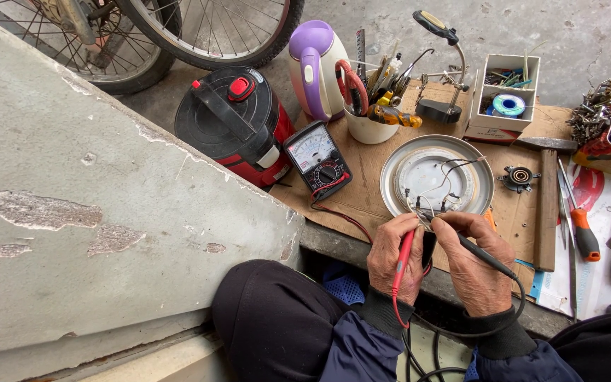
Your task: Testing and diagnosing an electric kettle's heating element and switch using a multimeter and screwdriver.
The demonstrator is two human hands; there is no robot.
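My left hand (392, 258) grips a red test probe (402, 259), its tip pointing up at the near rim of a round metal heating plate (397, 185) with thin wires. My right hand (474, 263) holds a black test probe (488, 258), its tip at the same wired spot on the plate's near edge. Both probe leads run down past my wrists. A black analog multimeter (317, 160) leans behind the plate to the left, with red and black leads plugged in.
A red and black cooker (235, 124), a purple and white kettle (312, 67) and a white cup of tools (369, 120) stand at the back. A hammer (547, 201), screwdrivers (583, 225), a small box (502, 102) and bicycle wheels (199, 32) surround the cardboard sheet (369, 159).
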